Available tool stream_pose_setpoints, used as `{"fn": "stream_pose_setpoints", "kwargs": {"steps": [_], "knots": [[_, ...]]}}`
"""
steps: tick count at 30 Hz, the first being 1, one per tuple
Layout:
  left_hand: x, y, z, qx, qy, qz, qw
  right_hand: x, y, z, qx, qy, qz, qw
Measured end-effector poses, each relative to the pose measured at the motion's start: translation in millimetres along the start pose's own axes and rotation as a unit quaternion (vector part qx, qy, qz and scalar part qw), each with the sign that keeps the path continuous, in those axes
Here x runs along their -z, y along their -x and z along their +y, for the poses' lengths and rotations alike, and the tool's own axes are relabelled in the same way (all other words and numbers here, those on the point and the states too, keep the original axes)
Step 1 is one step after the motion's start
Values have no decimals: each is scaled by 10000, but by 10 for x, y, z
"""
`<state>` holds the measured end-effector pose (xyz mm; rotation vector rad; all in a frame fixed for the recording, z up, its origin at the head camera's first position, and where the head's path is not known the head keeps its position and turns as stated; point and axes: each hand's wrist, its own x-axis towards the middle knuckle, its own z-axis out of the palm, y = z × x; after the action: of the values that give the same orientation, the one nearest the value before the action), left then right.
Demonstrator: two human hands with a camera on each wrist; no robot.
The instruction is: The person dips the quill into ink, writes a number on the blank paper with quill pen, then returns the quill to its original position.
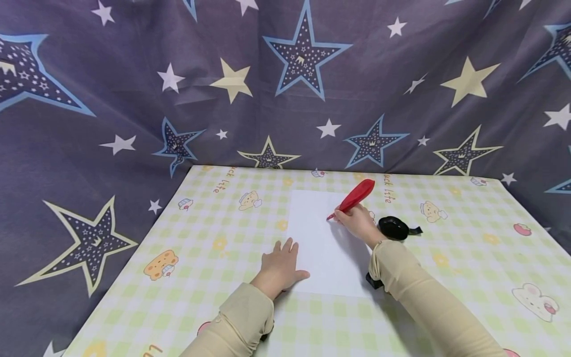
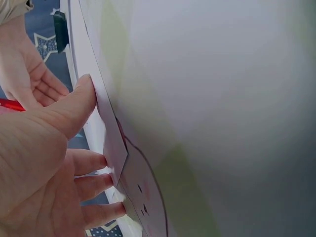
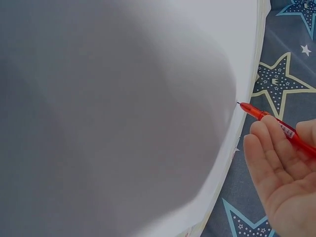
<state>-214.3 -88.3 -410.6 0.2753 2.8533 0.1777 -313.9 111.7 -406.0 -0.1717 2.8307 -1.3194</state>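
Head view: the right hand [image 1: 357,222] pinches a red pen [image 1: 358,194] in a fingertip grip, its tip at the white paper [image 1: 327,263] on the checked surface [image 1: 468,267]; the left hand [image 1: 280,267], fingers spread, rests at the paper's left edge.

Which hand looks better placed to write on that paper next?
Probably the right hand: it holds the red pen, its tip pointing at the paper. The left hand holds no pen and lies over the paper's left edge, so it seems better suited to steadying it.
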Motion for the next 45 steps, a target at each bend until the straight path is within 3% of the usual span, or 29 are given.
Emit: {"fn": "stream_pose_setpoints", "kwargs": {"steps": [20,45], "knots": [[16,9,5,7,137,-16,9999,2,88,-1,361,151,97,9992],[33,23,19,39,132,-35,9999,17,232,7,655,-69,-152,9977]]}}
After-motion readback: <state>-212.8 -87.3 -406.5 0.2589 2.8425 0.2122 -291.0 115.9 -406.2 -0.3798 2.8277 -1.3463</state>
